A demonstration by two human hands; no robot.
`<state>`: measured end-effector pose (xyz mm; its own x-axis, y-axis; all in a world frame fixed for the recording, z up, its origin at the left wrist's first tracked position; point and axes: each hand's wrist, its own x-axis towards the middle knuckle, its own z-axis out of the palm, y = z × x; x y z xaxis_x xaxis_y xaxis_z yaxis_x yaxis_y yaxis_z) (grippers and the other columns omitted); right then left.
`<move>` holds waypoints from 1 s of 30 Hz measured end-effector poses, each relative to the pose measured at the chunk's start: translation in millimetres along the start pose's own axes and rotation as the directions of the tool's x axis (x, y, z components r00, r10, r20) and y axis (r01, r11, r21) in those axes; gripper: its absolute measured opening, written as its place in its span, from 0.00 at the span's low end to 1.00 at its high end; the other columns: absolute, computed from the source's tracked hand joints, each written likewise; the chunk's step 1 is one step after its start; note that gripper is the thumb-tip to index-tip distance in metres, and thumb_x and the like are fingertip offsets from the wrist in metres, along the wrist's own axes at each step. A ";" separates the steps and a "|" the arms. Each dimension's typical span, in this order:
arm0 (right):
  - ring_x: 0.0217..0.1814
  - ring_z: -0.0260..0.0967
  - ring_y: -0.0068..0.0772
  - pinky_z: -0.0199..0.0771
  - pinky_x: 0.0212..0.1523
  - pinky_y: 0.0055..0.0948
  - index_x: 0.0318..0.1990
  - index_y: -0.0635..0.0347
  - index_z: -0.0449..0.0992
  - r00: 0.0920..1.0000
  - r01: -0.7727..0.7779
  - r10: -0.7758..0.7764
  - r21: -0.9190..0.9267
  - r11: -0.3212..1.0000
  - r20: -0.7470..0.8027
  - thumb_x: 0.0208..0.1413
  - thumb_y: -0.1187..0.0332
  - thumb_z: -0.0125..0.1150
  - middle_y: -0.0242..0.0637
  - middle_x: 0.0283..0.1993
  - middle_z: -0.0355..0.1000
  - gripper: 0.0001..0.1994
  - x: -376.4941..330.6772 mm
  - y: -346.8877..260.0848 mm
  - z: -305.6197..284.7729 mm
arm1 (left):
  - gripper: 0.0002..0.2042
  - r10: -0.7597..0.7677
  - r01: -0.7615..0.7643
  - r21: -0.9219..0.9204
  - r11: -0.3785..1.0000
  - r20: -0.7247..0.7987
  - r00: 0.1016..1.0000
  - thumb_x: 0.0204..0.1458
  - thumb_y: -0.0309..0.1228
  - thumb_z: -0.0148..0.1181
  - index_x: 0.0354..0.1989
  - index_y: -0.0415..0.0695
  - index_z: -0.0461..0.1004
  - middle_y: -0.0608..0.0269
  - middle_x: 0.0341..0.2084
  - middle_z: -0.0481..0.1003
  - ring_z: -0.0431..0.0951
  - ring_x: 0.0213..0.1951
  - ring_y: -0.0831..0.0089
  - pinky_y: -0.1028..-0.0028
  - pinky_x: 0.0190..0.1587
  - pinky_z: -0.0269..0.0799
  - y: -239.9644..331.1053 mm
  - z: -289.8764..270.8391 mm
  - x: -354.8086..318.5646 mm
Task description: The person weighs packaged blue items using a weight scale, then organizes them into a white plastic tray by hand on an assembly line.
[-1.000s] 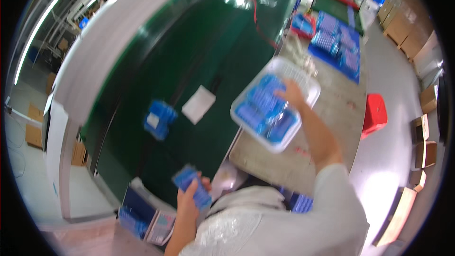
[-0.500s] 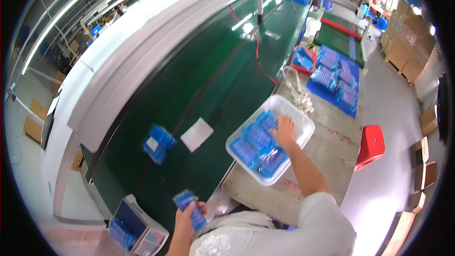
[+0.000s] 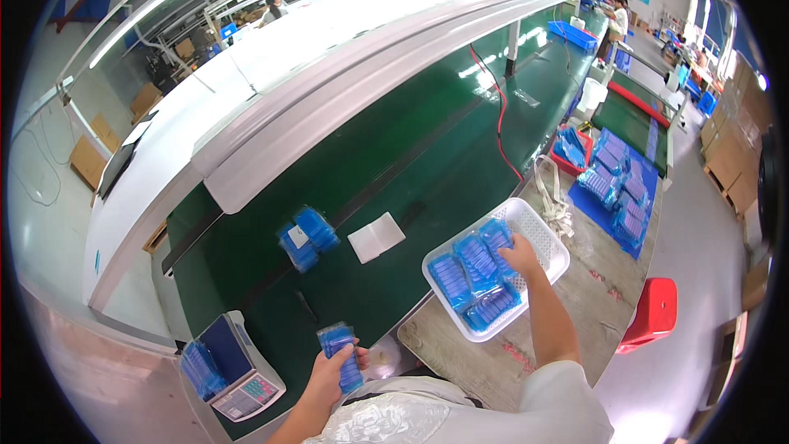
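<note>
Blue, clear-wrapped rectangular packet (image 3: 351,373): the left hand (image 3: 327,372) grips it, thumb across its face, fingers at its right edge. Under the right hand's (image 3: 522,256) fingertips, at the near side of a white perforated plastic basket (image 3: 542,234), lies another of several blue plastic-wrapped packets (image 3: 475,261); whether those fingers pinch it or merely rest on it, I cannot tell. Left of the left hand stands a white-and-navy scale (image 3: 251,395); beyond that hand, a white rectangular sheet (image 3: 376,237) lies on the dark green belt (image 3: 427,173).
</note>
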<state>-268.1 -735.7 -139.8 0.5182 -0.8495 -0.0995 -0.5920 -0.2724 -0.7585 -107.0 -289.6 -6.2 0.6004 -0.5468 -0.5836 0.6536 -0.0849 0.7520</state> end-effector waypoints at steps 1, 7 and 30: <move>0.45 0.72 0.48 0.71 0.47 0.40 0.44 0.68 0.73 1.000 0.010 -0.010 -0.003 1.000 0.007 0.42 0.64 0.65 0.51 0.42 0.73 0.21 2.4 0.9 -5.0 | 0.16 -0.001 0.001 0.001 1.000 -0.002 1.000 0.55 0.31 0.56 0.48 0.35 0.67 0.51 0.33 0.76 0.79 0.34 0.61 0.62 0.41 0.77 -2.0 -2.4 -0.7; 0.37 0.74 0.32 0.76 0.41 0.34 0.47 0.67 0.71 0.967 -0.217 0.062 0.668 0.712 0.248 0.47 0.72 0.65 0.40 0.40 0.75 0.19 21.8 34.7 -24.6 | 0.16 0.001 -0.001 -0.034 0.999 0.007 1.000 0.54 0.31 0.58 0.48 0.36 0.67 0.52 0.33 0.76 0.79 0.34 0.62 0.62 0.41 0.76 -11.7 -12.3 5.6; 0.47 0.71 0.27 0.71 0.52 0.28 0.56 0.61 0.67 0.906 -0.320 -0.197 0.910 0.263 0.375 0.58 0.69 0.56 0.34 0.47 0.72 0.18 -59.4 -107.2 -6.5 | 0.17 0.035 -0.039 -0.194 0.980 -0.023 0.999 0.55 0.32 0.58 0.50 0.37 0.67 0.54 0.36 0.77 0.79 0.38 0.67 0.68 0.43 0.76 -8.0 -41.9 -22.7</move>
<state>-239.4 -659.0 -48.4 0.8175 -0.5463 -0.1821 0.2407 0.6115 -0.7537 -106.6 -241.6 -11.9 0.6331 -0.5304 -0.5638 0.7069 0.0992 0.7004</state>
